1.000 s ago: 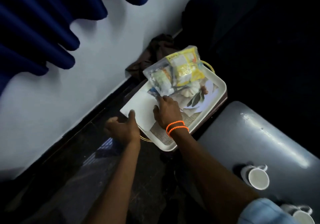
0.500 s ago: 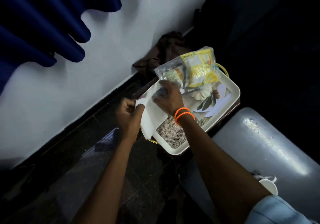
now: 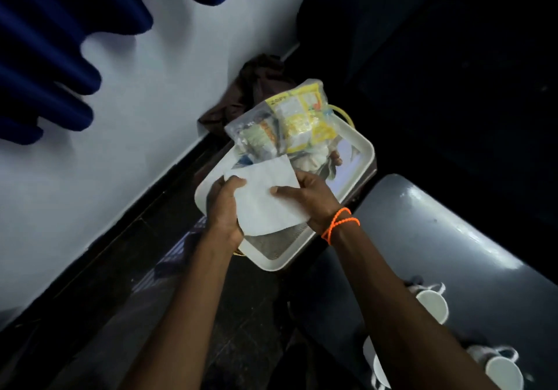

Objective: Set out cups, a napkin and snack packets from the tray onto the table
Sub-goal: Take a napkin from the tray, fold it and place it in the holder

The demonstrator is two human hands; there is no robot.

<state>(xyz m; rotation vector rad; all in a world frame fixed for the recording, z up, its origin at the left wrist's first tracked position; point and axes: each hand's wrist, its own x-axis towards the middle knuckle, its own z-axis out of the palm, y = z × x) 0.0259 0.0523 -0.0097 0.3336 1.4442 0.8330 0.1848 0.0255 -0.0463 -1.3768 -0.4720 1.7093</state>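
Note:
A white napkin (image 3: 265, 199) is held up over the white tray (image 3: 363, 148), gripped on both sides. My left hand (image 3: 225, 208) pinches its left edge and my right hand (image 3: 308, 196), with orange bead bracelets on the wrist, holds its right edge. A clear bag of yellow and green snack packets (image 3: 290, 121) lies on the far end of the tray. Two white cups (image 3: 431, 303) (image 3: 502, 371) stand on the grey table (image 3: 447, 226) at the lower right, and a third white cup (image 3: 377, 368) shows partly behind my right forearm.
A dark brown cloth (image 3: 256, 88) is bunched against the white wall (image 3: 151, 103) behind the tray. Blue curtain folds (image 3: 60, 42) hang at the upper left. The floor below is dark tile.
Both hands have lifted the napkin off the tray and now hold it between them. The right hand left the snack bag. The camera moved, bringing the cups on the table into view.

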